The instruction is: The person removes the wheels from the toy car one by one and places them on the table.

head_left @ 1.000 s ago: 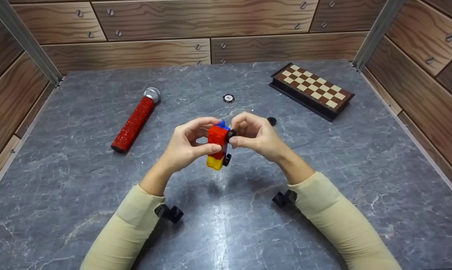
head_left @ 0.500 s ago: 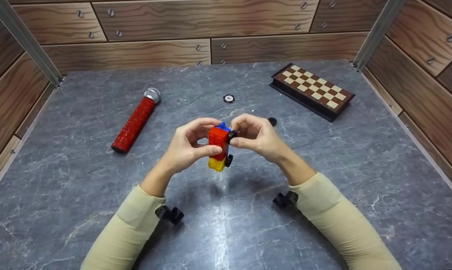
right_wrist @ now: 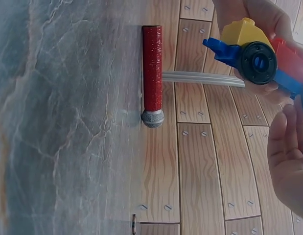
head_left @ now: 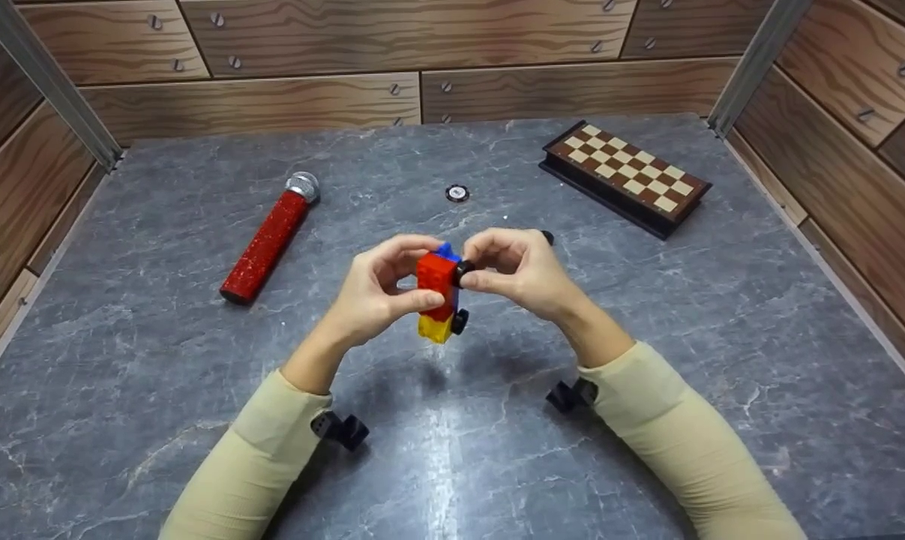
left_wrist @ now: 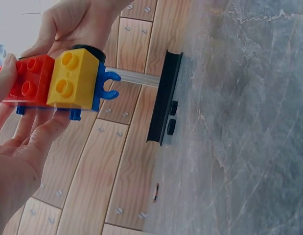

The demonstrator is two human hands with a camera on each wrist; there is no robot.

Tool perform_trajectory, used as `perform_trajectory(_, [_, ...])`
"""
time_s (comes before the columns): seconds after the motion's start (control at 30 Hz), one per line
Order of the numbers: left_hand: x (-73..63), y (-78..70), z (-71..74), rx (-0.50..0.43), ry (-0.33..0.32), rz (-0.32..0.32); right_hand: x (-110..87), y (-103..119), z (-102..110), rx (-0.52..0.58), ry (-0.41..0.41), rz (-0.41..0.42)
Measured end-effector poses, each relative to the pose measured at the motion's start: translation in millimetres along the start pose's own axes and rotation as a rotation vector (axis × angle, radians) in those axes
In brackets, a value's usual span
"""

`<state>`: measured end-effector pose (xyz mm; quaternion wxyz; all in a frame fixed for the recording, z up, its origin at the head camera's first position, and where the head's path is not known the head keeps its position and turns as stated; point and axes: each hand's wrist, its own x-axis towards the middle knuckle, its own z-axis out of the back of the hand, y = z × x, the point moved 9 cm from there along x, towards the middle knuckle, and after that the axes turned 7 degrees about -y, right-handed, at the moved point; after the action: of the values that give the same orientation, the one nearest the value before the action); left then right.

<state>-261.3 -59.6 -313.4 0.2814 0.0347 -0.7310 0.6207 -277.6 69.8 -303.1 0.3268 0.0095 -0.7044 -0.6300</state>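
Above the table, my left hand (head_left: 381, 289) grips a toy car (head_left: 437, 292) built of red and yellow bricks on a blue base, its thumb across the red brick. My right hand (head_left: 523, 274) pinches a black wheel (head_left: 463, 273) at the car's right side, near the far end. Another black wheel (right_wrist: 257, 62) sits on the same side by the yellow brick (right_wrist: 244, 33). On the opposite side, bare blue pegs (left_wrist: 75, 114) show in the left wrist view. Two loose black wheels (left_wrist: 171, 126) stand on the table; the right hand partly hides them in the head view.
A red glittery microphone (head_left: 268, 244) lies at the left. The folded chessboard (head_left: 624, 176) is at the back right. Between them rests a poker chip (head_left: 457, 193). Wood-patterned walls (head_left: 310, 37) enclose the grey marbled table (head_left: 160, 375).
Both hands keep their hold on the car and its wheel, with barely any movement. The right hand covers more of the loose wheel behind it; the head view has tilted slightly.
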Motion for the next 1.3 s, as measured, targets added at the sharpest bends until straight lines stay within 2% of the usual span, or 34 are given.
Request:
perform_trajectory(0.27, [1.7,-6.5,0.2,-0.007,0.002,-0.021,2.5,6.0,-3.7,0.02,0.007,0.042])
perform_trajectory(0.5, [2.0,-6.4,1.1,-0.001,-0.012,-0.021,1.4,7.3,-5.1,0.022,0.004,0.058])
perform_trajectory(0.77, [2.2,-6.9,0.2,-0.001,-0.037,-0.027,0.5,10.7,-6.0,-0.033,-0.017,0.093])
perform_trajectory(1.03, [1.8,-7.4,-1.8,0.017,-0.055,-0.028,-1.0,10.6,-3.2,-0.074,-0.057,0.101])
perform_trajectory(1.3, [1.8,-7.5,-2.2,0.037,-0.05,-0.036,-2.1,8.9,-3.1,-0.044,-0.078,0.072])
